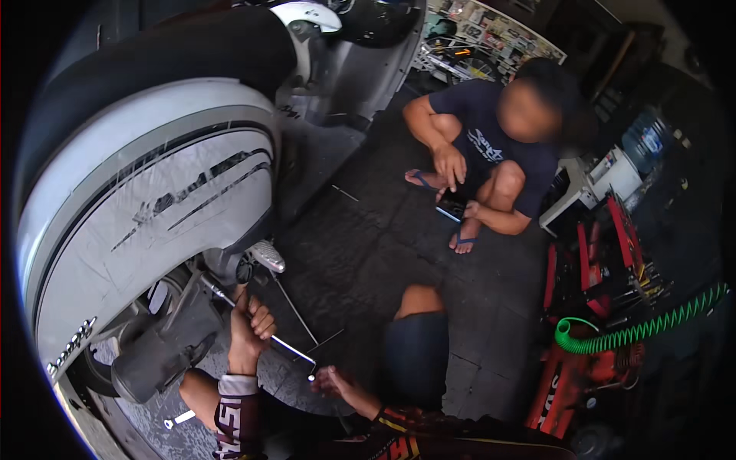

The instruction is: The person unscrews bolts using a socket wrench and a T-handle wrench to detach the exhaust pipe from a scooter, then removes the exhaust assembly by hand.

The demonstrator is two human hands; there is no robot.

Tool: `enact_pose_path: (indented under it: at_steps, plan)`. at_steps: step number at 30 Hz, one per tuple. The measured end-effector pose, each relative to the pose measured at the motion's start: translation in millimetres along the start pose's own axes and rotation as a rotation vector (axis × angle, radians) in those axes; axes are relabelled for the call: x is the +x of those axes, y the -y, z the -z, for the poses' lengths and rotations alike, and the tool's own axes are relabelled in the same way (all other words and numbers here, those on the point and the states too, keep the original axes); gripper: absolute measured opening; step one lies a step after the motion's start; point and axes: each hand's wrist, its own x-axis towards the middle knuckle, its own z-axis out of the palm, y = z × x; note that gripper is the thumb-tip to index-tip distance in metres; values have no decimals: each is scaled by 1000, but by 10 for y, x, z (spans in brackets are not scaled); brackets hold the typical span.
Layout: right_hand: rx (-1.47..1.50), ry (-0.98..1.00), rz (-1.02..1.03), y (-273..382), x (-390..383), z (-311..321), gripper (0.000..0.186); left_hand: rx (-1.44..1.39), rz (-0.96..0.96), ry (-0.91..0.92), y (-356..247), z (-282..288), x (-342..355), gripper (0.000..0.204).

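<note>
My left hand (250,322) is wrapped round the shaft of a long metal socket wrench with a bent end (287,346). The wrench's far end reaches under the scooter's scratched white side panel (184,176), close to the dark engine and wheel parts; its exact contact point is hard to make out. Beside the bent end, my right hand (345,386) has its fingers loosely curved and apart, seemingly not gripping it. A dark rounded cover (157,360) of the scooter lies left of my left hand. A silver footrest (266,256) sticks out above it.
A person (491,146) squats ahead, holding a phone (452,205). Right of them stand an open red toolbox (627,234), a red compressor (552,387) and a green coiled hose (644,338). A thin metal stand (295,307) juts out near the wrench. A spanner (181,419) lies lower left.
</note>
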Motion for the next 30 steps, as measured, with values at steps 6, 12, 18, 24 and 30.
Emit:
enact_pose_path:
  at_steps: [6, 12, 18, 24, 30]
  plan:
    - [150, -150, 66, -4, 269, -334, 52, 75, -24, -67, 18, -28, -45, 49]
    - [18, -96, 628, 175, 249, -318, 22, 108, -23, -61, 33, -124, -60, 46]
    - [-897, -87, 1141, 437, 203, -430, 11, 165, -69, -75, -20, -74, -73, 42]
    - [-865, -375, 1012, 385, 23, -478, 45, 142, -79, -87, -44, -44, -94, 44]
    - [8, -7, 15, -170, 180, 251, 36, 206, -69, -79, 3, -22, 49, 46]
